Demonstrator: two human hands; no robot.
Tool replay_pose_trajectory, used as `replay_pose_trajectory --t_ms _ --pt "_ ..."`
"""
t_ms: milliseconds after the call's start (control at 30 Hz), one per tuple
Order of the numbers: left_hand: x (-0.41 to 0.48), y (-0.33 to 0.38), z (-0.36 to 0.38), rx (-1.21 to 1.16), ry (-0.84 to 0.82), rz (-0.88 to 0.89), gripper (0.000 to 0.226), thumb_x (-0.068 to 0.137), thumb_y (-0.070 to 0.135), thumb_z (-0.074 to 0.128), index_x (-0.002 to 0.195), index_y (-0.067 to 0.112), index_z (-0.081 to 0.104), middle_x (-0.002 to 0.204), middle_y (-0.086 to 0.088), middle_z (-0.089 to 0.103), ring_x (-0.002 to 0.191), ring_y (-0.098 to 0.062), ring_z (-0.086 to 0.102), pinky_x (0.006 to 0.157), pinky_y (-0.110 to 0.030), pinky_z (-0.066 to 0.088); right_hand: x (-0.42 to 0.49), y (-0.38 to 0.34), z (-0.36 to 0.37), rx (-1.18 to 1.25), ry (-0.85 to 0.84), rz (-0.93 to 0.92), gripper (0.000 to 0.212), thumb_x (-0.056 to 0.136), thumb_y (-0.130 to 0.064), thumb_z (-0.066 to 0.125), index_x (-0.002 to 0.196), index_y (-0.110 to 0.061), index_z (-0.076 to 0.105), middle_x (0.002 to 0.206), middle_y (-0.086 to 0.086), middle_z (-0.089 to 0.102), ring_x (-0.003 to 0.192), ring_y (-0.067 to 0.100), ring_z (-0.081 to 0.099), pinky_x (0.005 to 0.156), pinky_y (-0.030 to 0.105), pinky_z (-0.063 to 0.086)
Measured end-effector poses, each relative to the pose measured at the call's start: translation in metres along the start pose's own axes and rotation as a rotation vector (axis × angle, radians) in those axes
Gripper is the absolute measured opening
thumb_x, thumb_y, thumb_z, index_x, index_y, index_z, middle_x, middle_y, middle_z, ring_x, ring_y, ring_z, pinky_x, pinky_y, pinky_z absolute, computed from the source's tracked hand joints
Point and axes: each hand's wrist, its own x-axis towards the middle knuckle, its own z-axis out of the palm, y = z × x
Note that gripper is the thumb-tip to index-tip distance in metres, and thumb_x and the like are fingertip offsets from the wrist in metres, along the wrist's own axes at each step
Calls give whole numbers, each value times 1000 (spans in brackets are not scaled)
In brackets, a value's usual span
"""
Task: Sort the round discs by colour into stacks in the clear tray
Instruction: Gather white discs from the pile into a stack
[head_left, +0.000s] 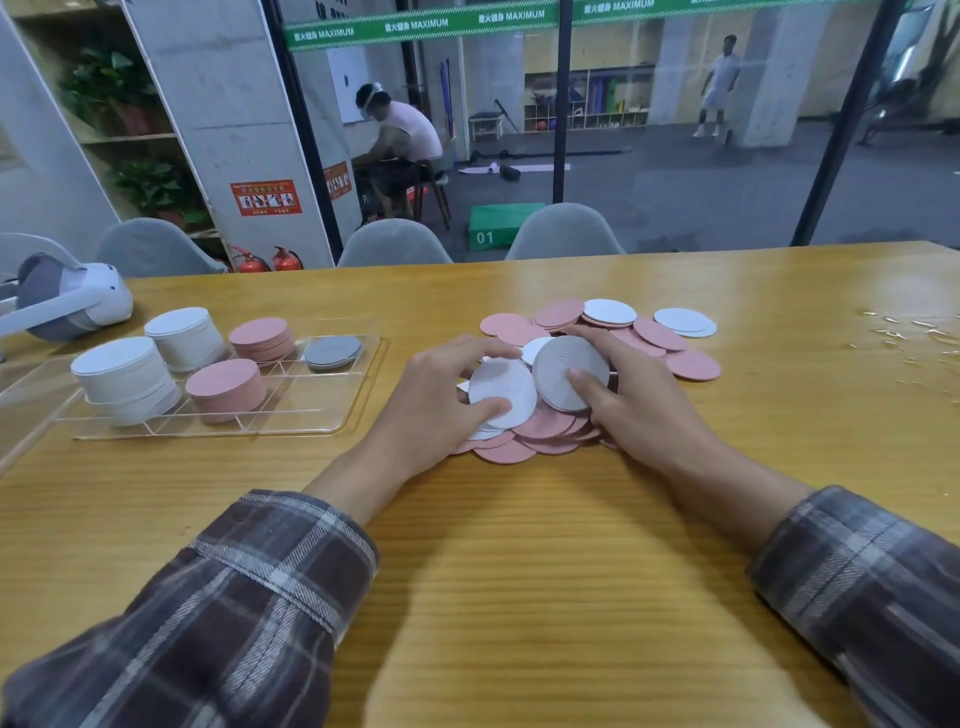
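I've got both hands on the loose pile of discs (561, 431) on the counter (519, 545). My left hand (436, 400) pinches a white disc (501, 392), thumb on top; my right hand (631, 400) grips a grey disc (566, 371), tilted up. More pink and white discs lie just beyond my right hand. The clear tray (322, 410), off to my left hand's side, holds white, pink and grey stacks.

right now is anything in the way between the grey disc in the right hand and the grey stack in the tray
Only the left hand, which holds a white disc beside the grey disc in the right hand. Past it the table is bare up to the clear tray, and the grey stack sits in its near-right corner.
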Motion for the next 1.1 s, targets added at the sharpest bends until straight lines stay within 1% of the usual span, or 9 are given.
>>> replay_pose_trajectory --t_ms 167,233,300,467,600,733,867,1000,1100 --pt "4 5 -2 -232 56 -161 49 71 8 94 111 26 73 100 -1 70 79 -12 69 72 -23 59 0 0 -1 5 14 8 41 104 -25 53 144 -33 49 112 -10 65 75 10 59 69 27 48" --pt "5 2 -3 -249 89 -170 41 70 9 94 102 22 72 94 -1 74 83 -15 71 76 -29 61 0 -1 -2 1 26 14 37 104 -26 53 141 -32 51 113 -10 65 70 12 63 57 20 48" --pt "5 0 -3 -274 95 -173 36 72 9 93 98 20 73 90 -1 77 85 -18 73 79 -34 62 0 -2 -1 2 27 8 35 104 -26 54 138 -30 53 112 -10 67 76 12 62 61 22 46" --pt "1 4 4 -284 85 -134 30 74 9 91 98 20 76 83 2 75 77 -14 70 76 -26 57 -2 -7 0 -13 -28 -62 38 104 -25 55 142 -29 55 103 -18 62 75 -22 53 70 3 37" --pt "0 10 14 -136 160 -58 33 72 15 93 99 20 75 80 2 70 72 -11 66 74 -24 57 -4 -10 3 17 -90 -76 36 106 -29 53 142 -32 56 99 -29 60 79 -15 56 77 18 44" --pt "0 9 18 -97 211 -10 33 72 18 94 100 18 75 90 2 67 82 -11 65 68 -25 58 -4 -10 3 38 -135 -106 41 103 -31 58 143 -32 54 127 -18 64 110 -2 60 97 31 50" --pt "2 7 20 -48 244 36 29 75 17 92 100 18 77 88 4 66 83 -11 66 77 -24 56 -5 -10 3 5 -143 -122 52 97 -34 68 146 -30 52 139 -16 60 130 1 52 110 34 44" --pt "1 8 20 -52 236 72 24 82 12 86 104 18 77 90 4 68 87 -13 68 71 -21 58 -5 -11 3 1 -125 -125 50 97 -32 68 145 -29 53 138 -15 61 128 5 54 109 37 44" --pt "2 8 19 -47 222 117 20 87 9 82 105 15 76 97 2 72 89 -13 70 78 -21 58 -6 -12 3 0 -106 -122 47 97 -28 67 142 -29 55 133 -15 63 123 4 56 105 27 44"
